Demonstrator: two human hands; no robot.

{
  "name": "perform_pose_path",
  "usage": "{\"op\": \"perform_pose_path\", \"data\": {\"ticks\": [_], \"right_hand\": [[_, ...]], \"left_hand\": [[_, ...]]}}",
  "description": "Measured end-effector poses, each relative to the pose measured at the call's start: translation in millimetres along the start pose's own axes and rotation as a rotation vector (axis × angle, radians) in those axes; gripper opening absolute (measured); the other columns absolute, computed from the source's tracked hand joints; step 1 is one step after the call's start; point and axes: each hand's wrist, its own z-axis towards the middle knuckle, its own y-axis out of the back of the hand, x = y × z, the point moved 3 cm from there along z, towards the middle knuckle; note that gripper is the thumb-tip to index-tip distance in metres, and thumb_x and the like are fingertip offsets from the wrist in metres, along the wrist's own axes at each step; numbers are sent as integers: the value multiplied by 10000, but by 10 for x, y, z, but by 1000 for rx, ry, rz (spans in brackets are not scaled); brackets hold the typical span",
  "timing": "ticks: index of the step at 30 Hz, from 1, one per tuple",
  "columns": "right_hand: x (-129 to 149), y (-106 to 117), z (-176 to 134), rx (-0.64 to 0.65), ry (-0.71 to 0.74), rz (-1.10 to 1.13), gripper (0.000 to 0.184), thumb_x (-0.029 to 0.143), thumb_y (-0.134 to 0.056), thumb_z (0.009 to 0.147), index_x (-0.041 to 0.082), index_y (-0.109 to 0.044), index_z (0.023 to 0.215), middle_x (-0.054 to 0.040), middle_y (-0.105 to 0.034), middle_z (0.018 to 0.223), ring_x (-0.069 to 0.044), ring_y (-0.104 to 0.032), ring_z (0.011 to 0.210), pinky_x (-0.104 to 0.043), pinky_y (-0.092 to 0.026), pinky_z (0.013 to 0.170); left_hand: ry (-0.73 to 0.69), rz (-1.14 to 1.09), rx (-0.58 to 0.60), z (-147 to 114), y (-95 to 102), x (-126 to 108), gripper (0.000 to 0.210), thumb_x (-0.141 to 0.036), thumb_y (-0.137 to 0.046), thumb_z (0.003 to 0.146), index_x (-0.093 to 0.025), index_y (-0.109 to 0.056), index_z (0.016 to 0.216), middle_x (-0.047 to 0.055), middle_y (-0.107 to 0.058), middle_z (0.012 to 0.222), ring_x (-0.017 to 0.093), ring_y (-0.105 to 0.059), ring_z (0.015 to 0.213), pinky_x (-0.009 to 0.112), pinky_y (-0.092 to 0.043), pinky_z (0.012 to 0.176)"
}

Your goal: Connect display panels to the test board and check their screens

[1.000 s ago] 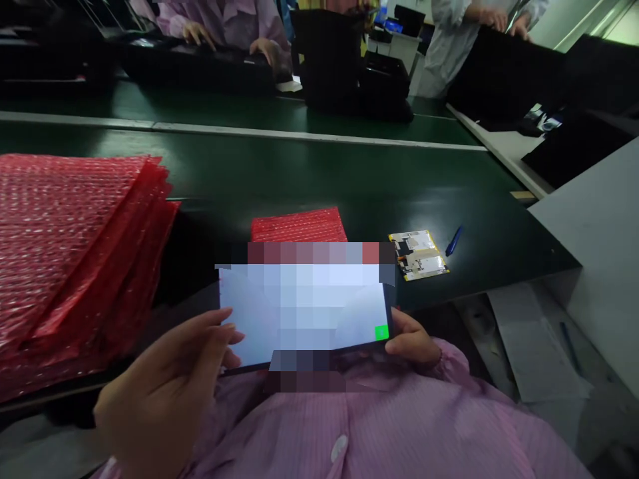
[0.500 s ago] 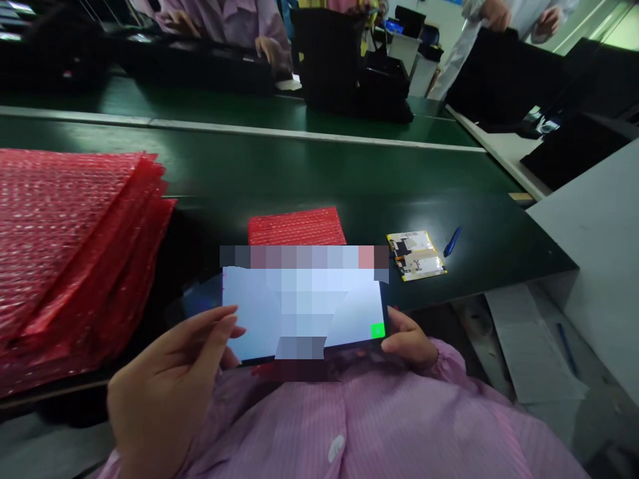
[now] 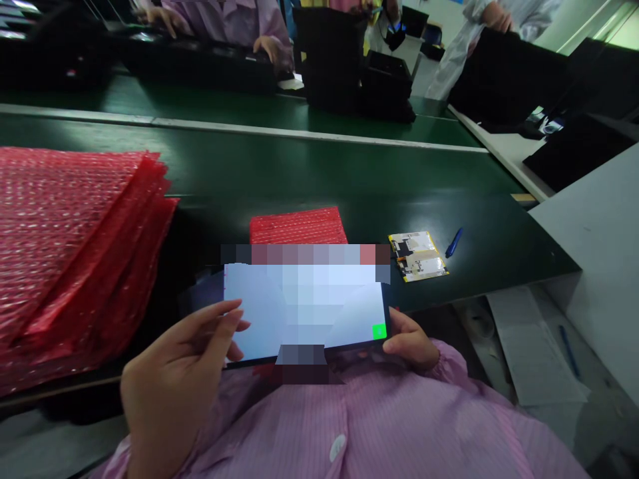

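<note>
A tablet (image 3: 252,319) with a lit pale screen is held level above my lap, at the table's front edge; a blurred mosaic covers its middle. My right hand (image 3: 410,338) grips its right end, thumb on the front, beside a green square on the screen. My left hand (image 3: 184,362) is at the left end, its fingers loosely bent and apart over the screen, nothing visible between them. Whether those fingertips touch the glass I cannot tell. Behind the tablet lies a red bubble-wrap pouch (image 3: 298,226), partly hidden.
A tall stack of red bubble-wrap pouches (image 3: 74,246) fills the left of the green table (image 3: 309,169). To the right lie a flat battery pack (image 3: 419,256) and a blue pen (image 3: 454,242). Across the table stand black boxes (image 3: 327,60); co-workers' hands (image 3: 267,48) are there.
My left hand has shifted slightly to the right and up over the screen. The tablet and my right hand have hardly moved. Co-workers' hands at the back have moved.
</note>
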Motion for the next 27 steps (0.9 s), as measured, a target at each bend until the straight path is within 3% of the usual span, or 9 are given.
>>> {"op": "perform_pose_path", "data": {"ticks": [3, 6, 8, 10, 13, 18, 20, 23, 27], "right_hand": [[-2, -6, -6, 23, -10, 22, 454, 170, -748, 697, 160, -560, 1110, -80, -684, 992, -250, -679, 968, -406, -531, 876], [3, -10, -12, 27, 9, 37, 439, 150, -732, 704, 162, -570, 1111, -75, -694, 981, -244, -690, 948, -405, -539, 875], [-2, -1, -9, 27, 16, 26, 442, 137, -720, 705, 169, -578, 1123, -71, -703, 992, -244, -694, 953, -411, -541, 890], [-6, 14, 0, 36, 27, -4, 467, 147, -699, 725, 176, -579, 1174, -82, -700, 1061, -254, -685, 1002, -430, -534, 924], [60, 32, 24, 9, 153, -195, 584, 176, -631, 802, 199, -501, 1371, -107, -579, 1340, -262, -566, 1237, -455, -463, 1054], [398, -211, 124, -329, 805, -1181, 776, 80, -502, 907, 269, -176, 1585, -53, -194, 1605, -206, -208, 1482, -408, -249, 1218], [378, -461, 304, -176, 922, -1540, 745, 44, -467, 898, 194, -207, 1580, -94, -291, 1565, -209, -273, 1456, -381, -283, 1205], [144, -774, 671, 257, 844, -1814, 555, 58, -392, 923, 57, -398, 1478, -169, -422, 1475, -269, -334, 1422, -418, -356, 1163], [-51, -868, 964, 129, 811, -2028, 407, 147, -373, 1000, 31, -541, 1352, -177, -419, 1478, -281, -373, 1394, -441, -359, 1161]], "left_hand": [[-93, 100, -23, 57, -15, 97, 325, -473, -686, 750, -206, -742, 926, -12, -697, 766, 83, -610, 622, 175, -510, 666], [-382, 282, -124, 165, -48, 166, 412, -486, -646, 836, -151, -713, 1068, 96, -632, 1237, 229, -576, 1186, 350, -411, 1109], [-313, 149, -58, 279, -105, 276, 659, -515, -693, 793, -140, -567, 1321, 134, -489, 1435, 283, -453, 1347, 390, -396, 1138], [-90, -153, 138, 380, -209, 400, 805, -540, -739, 730, -185, -473, 1401, 115, -558, 1369, 262, -577, 1212, 331, -512, 994], [123, -502, 307, 446, -353, 493, 670, -493, -771, 702, -203, -562, 1268, 82, -686, 1128, 218, -690, 892, 256, -565, 708], [99, -611, 268, 487, -485, 571, 619, -443, -791, 697, -176, -577, 1212, 81, -684, 1108, 194, -685, 852, 245, -558, 699], [66, -589, 267, 491, -530, 597, 598, -450, -780, 711, -171, -582, 1201, 81, -673, 1142, 193, -678, 913, 240, -551, 752], [39, -556, 286, 490, -577, 619, 623, -465, -771, 716, -168, -568, 1225, 91, -660, 1173, 205, -668, 968, 241, -547, 772], [48, -530, 275, 487, -576, 630, 626, -487, -772, 701, -166, -564, 1196, 94, -665, 1141, 199, -673, 879, 254, -562, 706]]}}
